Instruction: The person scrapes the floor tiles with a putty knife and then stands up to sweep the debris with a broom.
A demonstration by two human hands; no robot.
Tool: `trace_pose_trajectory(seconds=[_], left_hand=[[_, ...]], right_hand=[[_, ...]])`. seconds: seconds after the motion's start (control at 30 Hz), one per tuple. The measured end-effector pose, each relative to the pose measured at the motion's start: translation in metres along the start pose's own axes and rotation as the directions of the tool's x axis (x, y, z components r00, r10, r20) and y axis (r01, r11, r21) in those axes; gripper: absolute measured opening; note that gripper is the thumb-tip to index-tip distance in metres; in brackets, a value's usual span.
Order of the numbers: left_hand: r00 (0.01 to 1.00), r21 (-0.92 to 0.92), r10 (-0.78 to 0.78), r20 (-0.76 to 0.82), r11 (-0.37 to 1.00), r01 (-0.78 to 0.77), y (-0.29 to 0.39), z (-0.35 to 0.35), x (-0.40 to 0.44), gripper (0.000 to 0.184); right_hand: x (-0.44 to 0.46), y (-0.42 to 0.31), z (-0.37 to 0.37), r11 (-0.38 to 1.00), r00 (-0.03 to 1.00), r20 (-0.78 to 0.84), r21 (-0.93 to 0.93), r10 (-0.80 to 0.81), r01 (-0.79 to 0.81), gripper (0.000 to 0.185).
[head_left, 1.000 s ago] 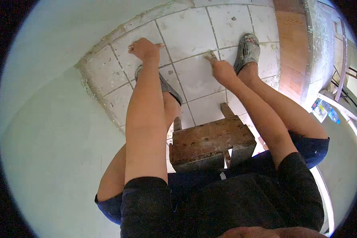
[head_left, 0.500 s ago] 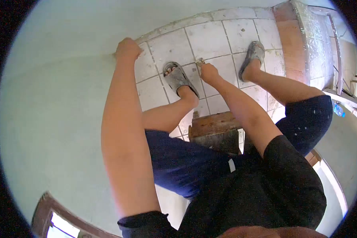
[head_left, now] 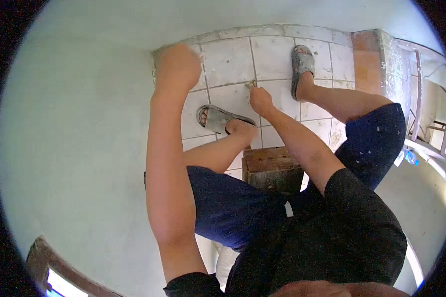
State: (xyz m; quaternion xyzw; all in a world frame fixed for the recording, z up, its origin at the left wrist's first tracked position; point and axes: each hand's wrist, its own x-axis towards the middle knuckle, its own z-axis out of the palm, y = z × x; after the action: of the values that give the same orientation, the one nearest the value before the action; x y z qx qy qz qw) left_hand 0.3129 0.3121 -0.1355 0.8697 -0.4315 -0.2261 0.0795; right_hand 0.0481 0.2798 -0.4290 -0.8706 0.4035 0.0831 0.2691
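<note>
My left hand (head_left: pixel 178 69) is a closed fist raised beside the pale green wall (head_left: pixel 84 114), near the corner where it meets the floor. Its back faces me and its fingertips are blurred, so anything inside is hidden. Lower and to the right, my right hand (head_left: pixel 261 100) is closed over the tiled floor (head_left: pixel 230 57), between my two sandalled feet. A small, pale yellowish object (head_left: pixel 251 84) sticks out past its fingers; its kind is too small to make out.
A worn wooden stool (head_left: pixel 267 161) stands beneath me between my legs. Grey sandals (head_left: pixel 215 120) are on my feet. To the right are an orange-brown panel (head_left: pixel 367 57), a railing (head_left: pixel 417 94) and a plastic bottle (head_left: pixel 411 157). A framed window (head_left: pixel 54 267) sits lower left.
My left hand has moved away from the wall corner, rightward and closer to me. My right hand still grips the small object. Both feet have shifted and the view has turned slightly.
</note>
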Motion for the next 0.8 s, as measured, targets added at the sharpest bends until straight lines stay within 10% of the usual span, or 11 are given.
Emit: trace_pose_trajectory(seconds=[0.17,0.33,0.4,0.47,0.53,0.6,0.8], left_hand=[[0.991,0.123,-0.027,0.13,0.992,0.011,0.001,-0.003,0.035,0.032],[0.981,0.216,-0.089,0.174,0.975,0.05,-0.015,-0.009,0.057,0.036],[0.972,0.271,-0.097,0.215,0.962,0.036,-0.018,-0.013,0.06,0.042],[0.975,0.248,-0.093,0.203,0.968,0.041,-0.021,-0.013,0.064,0.044],[0.977,0.226,-0.085,0.197,0.973,0.039,-0.02,-0.014,0.064,0.046],[0.98,0.186,-0.086,0.181,0.981,0.051,-0.019,-0.015,0.061,0.044],[0.974,0.19,-0.015,0.226,0.981,-0.029,-0.042,0.001,0.051,0.034]], right_hand=[[0.064,-0.009,-0.011,0.983,0.983,0.015,0.034,0.183,-0.183,0.016],[0.184,0.024,-0.003,0.981,0.998,-0.023,-0.184,-0.063,0.058,0.027],[0.197,0.005,-0.045,0.986,0.985,0.031,-0.005,0.169,-0.169,0.03],[0.185,0.044,-0.003,0.906,0.953,-0.027,-0.318,-0.302,0.278,0.029],[0.131,0.029,-0.011,0.973,0.971,0.236,-0.215,-0.036,0.089,0.026],[0.066,0.018,-0.002,0.99,0.988,0.095,-0.079,0.125,-0.117,0.024],[0.114,0.034,-0.002,0.995,0.998,0.069,-0.097,0.013,-0.007,0.029]])
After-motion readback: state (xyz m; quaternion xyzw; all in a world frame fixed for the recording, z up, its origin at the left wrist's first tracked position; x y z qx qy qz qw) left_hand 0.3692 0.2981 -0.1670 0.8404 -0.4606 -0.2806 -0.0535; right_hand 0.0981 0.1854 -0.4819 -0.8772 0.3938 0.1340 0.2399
